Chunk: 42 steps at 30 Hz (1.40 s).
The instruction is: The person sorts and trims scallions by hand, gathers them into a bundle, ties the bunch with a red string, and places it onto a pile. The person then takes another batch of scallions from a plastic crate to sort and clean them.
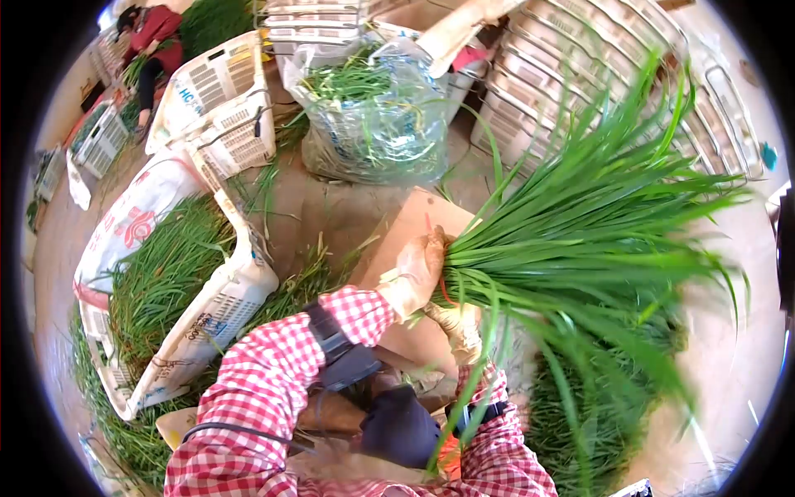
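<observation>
A large bundle of long green leaves [580, 224] fans out to the right, with a red band around its gathered end. My left hand [421, 269], in a pale glove, is closed around that gathered end. Just below it, my right hand [455, 327], also gloved, is under the bundle and partly hidden by leaves; its fingers cannot be made out. Behind both hands is a tan board [414, 224].
A white crate [190, 331] of loose greens stands at left, beside a white sack [137, 219]. A plastic bag [377, 141] of greens stands ahead. Stacked crates [530, 99] rise at upper right. More greens [571, 414] lie at lower right. A person [157, 41] sits at upper left.
</observation>
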Each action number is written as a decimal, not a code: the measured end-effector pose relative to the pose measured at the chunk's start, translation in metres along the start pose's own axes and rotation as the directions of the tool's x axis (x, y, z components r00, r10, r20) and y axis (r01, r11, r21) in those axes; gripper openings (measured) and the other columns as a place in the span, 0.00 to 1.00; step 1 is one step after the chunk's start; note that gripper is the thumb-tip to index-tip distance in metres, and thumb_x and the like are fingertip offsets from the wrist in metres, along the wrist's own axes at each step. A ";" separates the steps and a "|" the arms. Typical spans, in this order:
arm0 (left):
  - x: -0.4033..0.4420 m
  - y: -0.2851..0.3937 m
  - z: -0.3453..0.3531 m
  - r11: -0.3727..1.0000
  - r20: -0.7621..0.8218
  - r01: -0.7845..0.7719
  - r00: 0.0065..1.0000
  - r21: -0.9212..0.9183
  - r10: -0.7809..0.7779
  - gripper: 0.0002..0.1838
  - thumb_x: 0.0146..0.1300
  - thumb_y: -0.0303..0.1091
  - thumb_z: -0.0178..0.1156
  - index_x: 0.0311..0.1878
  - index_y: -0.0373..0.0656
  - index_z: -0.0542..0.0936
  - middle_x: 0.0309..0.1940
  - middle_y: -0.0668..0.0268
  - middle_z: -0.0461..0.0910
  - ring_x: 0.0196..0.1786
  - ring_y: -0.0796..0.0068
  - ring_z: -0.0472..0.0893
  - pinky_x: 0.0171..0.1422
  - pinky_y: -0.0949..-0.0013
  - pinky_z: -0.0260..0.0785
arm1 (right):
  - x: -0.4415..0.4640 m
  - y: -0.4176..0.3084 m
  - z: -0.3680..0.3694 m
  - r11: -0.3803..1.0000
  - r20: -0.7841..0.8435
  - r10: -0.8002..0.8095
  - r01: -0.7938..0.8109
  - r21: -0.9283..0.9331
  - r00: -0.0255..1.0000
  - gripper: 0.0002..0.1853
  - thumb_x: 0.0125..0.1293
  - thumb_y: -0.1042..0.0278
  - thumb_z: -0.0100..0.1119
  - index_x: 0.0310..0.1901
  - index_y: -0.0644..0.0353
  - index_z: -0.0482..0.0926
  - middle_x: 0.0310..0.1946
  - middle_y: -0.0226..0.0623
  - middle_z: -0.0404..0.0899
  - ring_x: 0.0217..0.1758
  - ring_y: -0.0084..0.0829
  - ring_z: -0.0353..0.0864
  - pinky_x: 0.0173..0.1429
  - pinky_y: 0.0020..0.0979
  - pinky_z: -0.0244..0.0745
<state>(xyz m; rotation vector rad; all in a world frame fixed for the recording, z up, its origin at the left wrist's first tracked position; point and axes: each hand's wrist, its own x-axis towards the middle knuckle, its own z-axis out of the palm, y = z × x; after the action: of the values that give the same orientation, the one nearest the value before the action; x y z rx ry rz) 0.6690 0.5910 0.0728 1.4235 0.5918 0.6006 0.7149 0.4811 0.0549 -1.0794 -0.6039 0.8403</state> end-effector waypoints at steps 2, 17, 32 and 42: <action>-0.010 0.006 -0.010 0.945 0.054 -0.080 0.996 0.318 0.067 0.32 0.71 0.56 0.33 0.57 0.39 0.74 0.48 0.53 0.79 0.50 0.60 0.78 0.56 0.63 0.65 | -0.018 0.030 -0.010 0.988 0.005 0.092 -0.092 0.122 0.996 0.24 0.61 0.67 0.63 0.56 0.65 0.69 0.47 0.33 0.76 0.48 0.24 0.75 0.53 0.27 0.72; 0.026 -0.016 -0.051 0.952 0.427 0.293 0.852 0.091 -0.304 0.27 0.74 0.41 0.33 0.74 0.50 0.45 0.74 0.61 0.43 0.75 0.64 0.43 0.76 0.64 0.36 | -0.011 -0.042 0.007 0.893 0.095 0.409 -0.377 -0.247 0.907 0.12 0.67 0.62 0.56 0.40 0.64 0.78 0.32 0.33 0.81 0.30 0.22 0.78 0.33 0.24 0.72; 0.012 0.031 -0.050 0.446 0.414 -0.214 0.807 0.869 -0.420 0.63 0.44 0.72 0.61 0.72 0.39 0.45 0.66 0.47 0.60 0.70 0.56 0.58 0.74 0.57 0.45 | 0.044 0.003 -0.018 0.918 -0.081 0.346 -0.320 0.236 0.935 0.13 0.66 0.64 0.53 0.31 0.63 0.82 0.17 0.26 0.72 0.14 0.14 0.58 0.18 0.18 0.51; -0.038 -0.074 -0.026 -0.094 0.288 -0.304 0.945 0.948 -0.158 0.51 0.43 0.52 0.70 0.63 0.27 0.58 0.48 0.50 0.74 0.53 0.55 0.75 0.58 0.59 0.67 | -0.024 0.000 0.020 0.878 -0.163 -0.038 -0.044 -0.477 0.986 0.07 0.62 0.72 0.56 0.30 0.65 0.80 0.21 0.36 0.79 0.24 0.22 0.73 0.32 0.26 0.71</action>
<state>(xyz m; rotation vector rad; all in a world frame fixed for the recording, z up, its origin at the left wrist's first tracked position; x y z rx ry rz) 0.6255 0.5797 -0.0015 3.0434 0.7150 -0.2527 0.6857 0.4711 0.0611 -1.5879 -0.6865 0.6027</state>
